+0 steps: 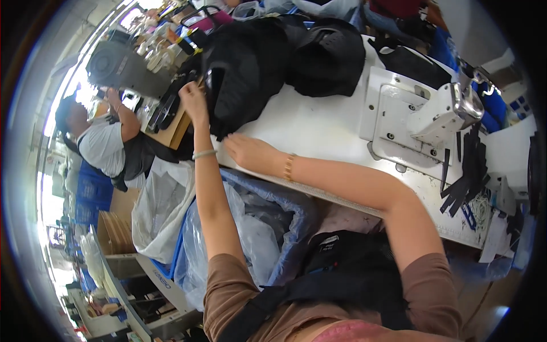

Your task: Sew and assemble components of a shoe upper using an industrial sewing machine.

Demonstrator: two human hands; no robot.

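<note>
A large black fabric piece (245, 68), bulky and folded, lies across the far left of the white sewing table (319, 122). My left hand (195, 101) is raised at its left side, fingers drawn together in a pinch; what they hold is too small to make out. At the table's near edge, my right hand (250, 153) rests low with fingers curled at the lower corner of the black fabric. The fingertips are partly hidden. Behind sits a second rounded black fabric piece (327, 57).
A white sewing machine (439, 117) stands on the right, with black strips (470, 171) and blue thread snips (469, 216) beside it. Below the table edge is a blue bin (182, 245) lined with clear plastic. At left, a co-worker (108, 137) sits near a grey machine (122, 65).
</note>
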